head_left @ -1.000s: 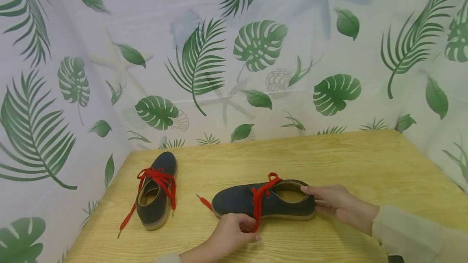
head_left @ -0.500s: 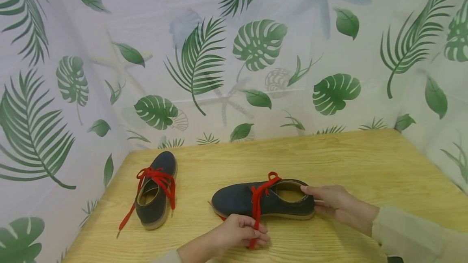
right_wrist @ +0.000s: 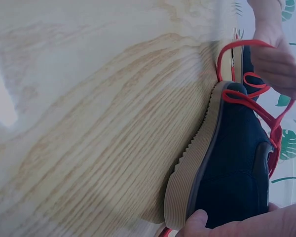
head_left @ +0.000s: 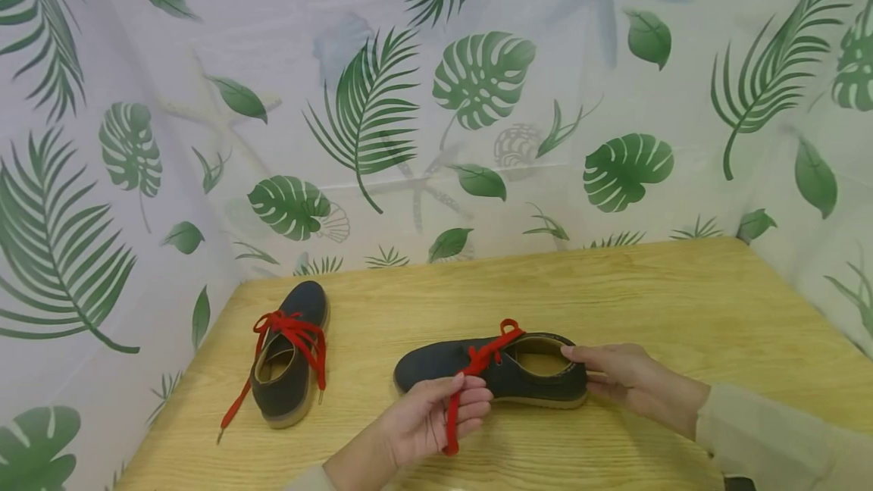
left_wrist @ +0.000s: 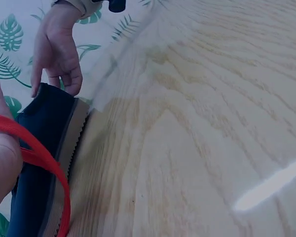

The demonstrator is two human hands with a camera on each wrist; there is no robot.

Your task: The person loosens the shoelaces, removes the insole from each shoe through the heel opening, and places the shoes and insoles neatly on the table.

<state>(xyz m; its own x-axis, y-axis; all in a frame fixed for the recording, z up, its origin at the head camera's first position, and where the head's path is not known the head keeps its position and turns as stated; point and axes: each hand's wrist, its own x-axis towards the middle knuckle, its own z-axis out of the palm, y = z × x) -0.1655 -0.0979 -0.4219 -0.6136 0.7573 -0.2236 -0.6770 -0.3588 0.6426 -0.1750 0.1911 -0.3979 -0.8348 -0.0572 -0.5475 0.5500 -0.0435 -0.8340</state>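
Note:
A dark navy shoe (head_left: pixel 426 364) with a tan sole lies on its base, toe to the left, in the middle of the head view. My right hand (head_left: pixel 630 383) grips its heel, thumb at the collar and fingers behind. Beside the shoe's near side, my left hand (head_left: pixel 430 417) is turned palm up and pinches a red shoelace (head_left: pixel 452 424) between thumb and fingers, its end hanging over the palm. In the right wrist view the lace (right_wrist: pixel 237 43) arcs from the left hand (right_wrist: pixel 274 66) down past the sole. A red loop (head_left: pixel 508 326) stands on the shoe's far side.
A matching shoe (head_left: pixel 289 370) with a tied red bow stands at the left, toe pointing away, one lace end trailing on the wooden table (head_left: pixel 648 294). A leaf-printed curtain (head_left: pixel 409 112) borders the table at the back and sides.
My left hand has turned palm up and risen slightly, shifting the lace left. The lace tip that showed by the toe has gone from sight. My right hand keeps its grip on the heel.

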